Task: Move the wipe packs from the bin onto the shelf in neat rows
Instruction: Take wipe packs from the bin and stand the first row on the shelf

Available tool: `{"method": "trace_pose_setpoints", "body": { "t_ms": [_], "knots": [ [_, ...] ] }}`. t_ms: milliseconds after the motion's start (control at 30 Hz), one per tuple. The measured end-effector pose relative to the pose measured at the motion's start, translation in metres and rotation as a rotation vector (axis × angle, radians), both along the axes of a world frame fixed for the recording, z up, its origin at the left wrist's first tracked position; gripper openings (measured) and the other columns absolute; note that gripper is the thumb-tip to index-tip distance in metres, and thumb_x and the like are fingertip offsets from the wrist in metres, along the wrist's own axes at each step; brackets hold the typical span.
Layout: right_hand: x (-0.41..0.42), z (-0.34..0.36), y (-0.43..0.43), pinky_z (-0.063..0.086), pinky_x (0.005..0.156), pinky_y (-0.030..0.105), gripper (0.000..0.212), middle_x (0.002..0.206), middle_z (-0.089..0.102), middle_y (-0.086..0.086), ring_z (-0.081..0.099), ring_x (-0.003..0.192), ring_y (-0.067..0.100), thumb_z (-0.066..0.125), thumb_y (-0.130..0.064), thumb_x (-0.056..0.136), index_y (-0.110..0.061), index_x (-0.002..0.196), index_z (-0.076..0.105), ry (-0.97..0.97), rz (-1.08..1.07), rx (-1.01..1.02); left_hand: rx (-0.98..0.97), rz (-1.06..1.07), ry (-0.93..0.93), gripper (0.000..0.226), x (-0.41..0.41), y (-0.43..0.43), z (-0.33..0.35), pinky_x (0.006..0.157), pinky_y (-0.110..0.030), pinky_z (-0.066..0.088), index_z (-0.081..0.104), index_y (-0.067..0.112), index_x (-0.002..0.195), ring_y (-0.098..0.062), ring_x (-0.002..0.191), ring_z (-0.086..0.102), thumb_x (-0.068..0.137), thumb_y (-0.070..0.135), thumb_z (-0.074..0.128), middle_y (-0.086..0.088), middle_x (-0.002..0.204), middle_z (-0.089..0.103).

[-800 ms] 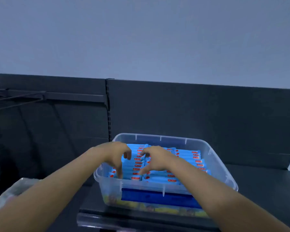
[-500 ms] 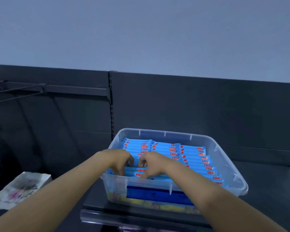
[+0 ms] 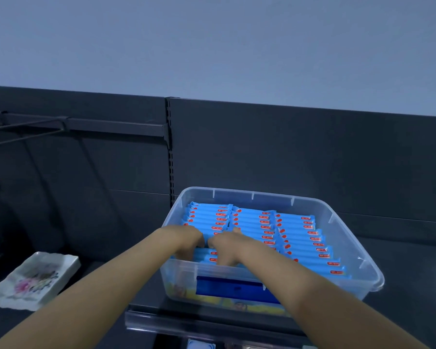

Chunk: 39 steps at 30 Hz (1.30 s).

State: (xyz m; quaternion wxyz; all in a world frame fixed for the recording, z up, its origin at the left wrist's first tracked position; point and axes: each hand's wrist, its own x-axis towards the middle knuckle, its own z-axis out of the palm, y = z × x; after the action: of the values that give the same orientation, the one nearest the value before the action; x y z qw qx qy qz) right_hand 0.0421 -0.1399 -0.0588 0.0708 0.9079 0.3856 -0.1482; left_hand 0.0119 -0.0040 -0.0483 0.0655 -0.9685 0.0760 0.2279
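At the bin's (image 3: 252, 194) 7 o'clock corner, left hand (image 3: 186, 241) and right hand (image 3: 228, 248) now dig deeper among packs (image 3: 297, 238); grip unclear, lift likely.

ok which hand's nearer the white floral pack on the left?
Left. The left hand is at the bin's left end, toward the floral pack; the right hand is beside it, farther right.

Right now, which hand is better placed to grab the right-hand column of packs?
Right, probably: the right hand is nearer those wipe packs; the left hand is over the leftmost column.
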Motion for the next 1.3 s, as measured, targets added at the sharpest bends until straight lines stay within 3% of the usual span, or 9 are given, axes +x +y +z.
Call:
{"method": "trace_pose_setpoints", "body": {
  "t_ms": [233, 333, 467, 533, 667, 800, 1067, 1167, 1300],
  "knots": [
    [-0.001, -0.005, 0.002, 0.027, 0.089, 0.036, 0.025, 0.1, 0.057, 0.01, 0.046, 0.09, 0.023, 0.054, -0.017, 0.092, -0.007, 0.115, 0.057, 0.022, -0.033, 0.048, -0.135, -0.003, -0.021, 0.037, -0.001, 0.012, -0.007, 0.076, -0.032, 0.049, 0.059, 0.025, 0.122, -0.017, 0.094, 0.056, 0.085, 0.018, 0.063, 0.003, 0.107, 0.061],
    [-0.001, -0.006, -0.001, 0.032, 0.1, 0.04, 0.031, 0.11, 0.06, 0.008, 0.052, 0.1, 0.025, 0.058, -0.021, 0.09, -0.011, 0.119, 0.054, 0.004, -0.038, 0.132, -0.192, -0.025, -0.169, 0.041, -0.005, 0.014, -0.007, 0.087, -0.037, 0.051, 0.055, 0.025, 0.12, -0.017, 0.107, 0.055, 0.081, 0.018, 0.068, 0.006, 0.119, 0.059],
    [-0.005, -0.005, -0.003, 0.038, 0.097, 0.042, 0.053, 0.129, 0.045, 0.013, 0.046, 0.117, 0.028, 0.065, -0.025, 0.086, -0.009, 0.131, 0.04, -0.087, -0.007, 0.217, -0.073, -0.029, -0.259, 0.039, -0.009, 0.011, -0.004, 0.079, -0.031, 0.045, 0.049, 0.016, 0.119, -0.02, 0.104, 0.051, 0.084, 0.019, 0.066, -0.002, 0.121, 0.051],
    [-0.004, -0.005, -0.003, 0.04, 0.094, 0.041, 0.054, 0.127, 0.044, 0.014, 0.045, 0.115, 0.028, 0.066, -0.025, 0.086, -0.007, 0.129, 0.04, -0.1, -0.004, 0.217, -0.059, 0.019, -0.211, 0.034, -0.011, 0.011, -0.002, 0.075, -0.032, 0.045, 0.051, 0.016, 0.116, -0.021, 0.097, 0.053, 0.085, 0.018, 0.064, -0.004, 0.118, 0.053],
    [-0.002, -0.005, -0.004, 0.033, 0.102, 0.041, 0.054, 0.131, 0.043, 0.012, 0.041, 0.121, 0.028, 0.062, -0.028, 0.087, -0.007, 0.132, 0.041, -0.078, -0.021, 0.171, -0.055, -0.027, -0.273, 0.046, -0.013, 0.013, -0.001, 0.081, -0.033, 0.045, 0.044, 0.016, 0.127, -0.021, 0.111, 0.052, 0.085, 0.017, 0.065, -0.002, 0.126, 0.048],
    [-0.001, -0.004, 0.0, 0.023, 0.109, 0.045, 0.05, 0.129, 0.044, 0.011, 0.037, 0.122, 0.028, 0.06, -0.031, 0.086, -0.009, 0.129, 0.045, -0.093, -0.031, 0.094, 0.007, -0.029, -0.273, 0.042, -0.014, 0.014, -0.001, 0.082, -0.034, 0.043, 0.047, 0.016, 0.126, -0.023, 0.11, 0.053, 0.087, 0.022, 0.062, -0.003, 0.127, 0.051],
    [-0.004, 0.0, 0.007, 0.024, 0.099, 0.042, 0.027, 0.1, 0.04, 0.006, 0.032, 0.094, 0.021, 0.052, -0.023, 0.092, -0.011, 0.114, 0.042, -0.052, -0.022, 0.002, 0.159, -0.055, -0.171, 0.045, 0.0, 0.01, -0.009, 0.098, -0.035, 0.043, 0.05, 0.027, 0.134, -0.026, 0.117, 0.046, 0.089, 0.032, 0.058, -0.006, 0.129, 0.051],
    [-0.004, -0.001, 0.009, 0.026, 0.083, 0.034, 0.027, 0.098, 0.046, 0.007, 0.039, 0.092, 0.023, 0.05, -0.021, 0.094, -0.009, 0.117, 0.044, 0.027, -0.042, 0.004, 0.08, -0.033, -0.133, 0.048, 0.003, 0.012, -0.009, 0.093, -0.036, 0.046, 0.047, 0.033, 0.134, -0.025, 0.117, 0.047, 0.087, 0.032, 0.06, -0.002, 0.129, 0.052],
    [0.0, 0.0, 0.008, 0.035, 0.079, 0.033, 0.029, 0.09, 0.049, 0.004, 0.043, 0.09, 0.023, 0.058, -0.024, 0.089, -0.012, 0.112, 0.047, 0.074, -0.08, 0.036, 0.002, 0.012, -0.066, 0.048, 0.004, 0.014, -0.005, 0.083, -0.033, 0.052, 0.049, 0.03, 0.126, -0.022, 0.104, 0.059, 0.081, 0.033, 0.065, 0.001, 0.117, 0.061]
  ]
}}
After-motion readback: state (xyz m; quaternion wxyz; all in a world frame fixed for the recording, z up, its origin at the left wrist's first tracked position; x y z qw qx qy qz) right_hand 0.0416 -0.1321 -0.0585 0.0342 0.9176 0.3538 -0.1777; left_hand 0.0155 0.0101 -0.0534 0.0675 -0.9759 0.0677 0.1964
